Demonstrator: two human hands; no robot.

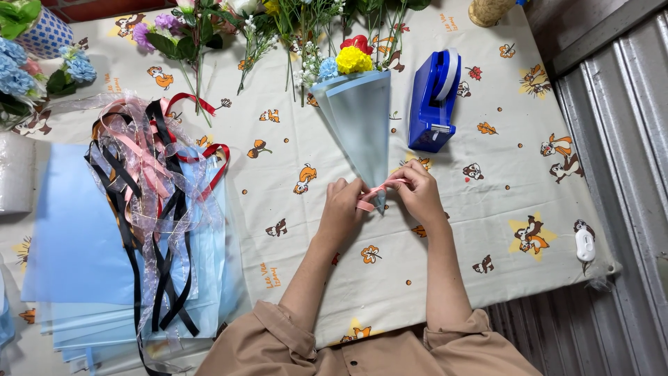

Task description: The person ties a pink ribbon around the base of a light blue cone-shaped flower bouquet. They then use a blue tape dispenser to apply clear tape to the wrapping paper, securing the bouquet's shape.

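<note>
A small bouquet [358, 118] lies on the table, a light blue paper cone holding yellow, red and pale blue flowers, tip toward me. A pink ribbon [379, 191] runs across the cone's narrow tip. My left hand [341, 209] pinches one end of the ribbon at the left of the tip. My right hand [419, 191] pinches the other end at the right. Both hands are closed on the ribbon, close together over the cartoon-printed tablecloth [487, 230].
A blue tape dispenser [433, 101] stands right of the bouquet. A tangle of black, pink, red and sheer ribbons [153, 188] lies on stacked light blue sheets [76, 244] at left. Loose flowers [202, 35] line the far edge. A small white object [585, 245] sits near the right edge.
</note>
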